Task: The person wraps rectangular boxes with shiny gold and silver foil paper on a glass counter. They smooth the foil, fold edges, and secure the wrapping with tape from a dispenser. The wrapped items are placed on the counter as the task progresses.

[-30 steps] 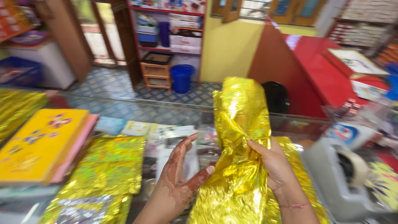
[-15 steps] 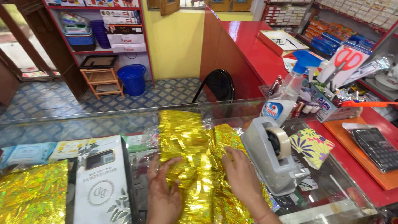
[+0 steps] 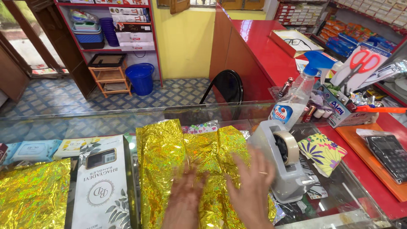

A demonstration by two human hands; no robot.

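A crinkled sheet of shiny gold wrapping foil (image 3: 169, 157) lies spread on the glass counter (image 3: 237, 111) in front of me. My left hand (image 3: 184, 199) rests flat on its lower middle, fingers spread. My right hand (image 3: 252, 186) presses flat on the foil's right part, fingers apart, close to a grey tape dispenser (image 3: 284, 159). Both hands are blurred by motion. Neither hand grips anything.
A white box with a leaf pattern (image 3: 104, 182) lies left of the foil, with more gold foil (image 3: 34, 199) at far left. A spray bottle (image 3: 296, 95), a floral cloth (image 3: 323, 152), red scissors (image 3: 362, 61) and a calculator (image 3: 388, 154) stand on the right. A black chair (image 3: 227, 87) is beyond the counter.
The gold foil, held up in the air a second ago, now lies on the counter. Both hands have let go and moved flat over it.
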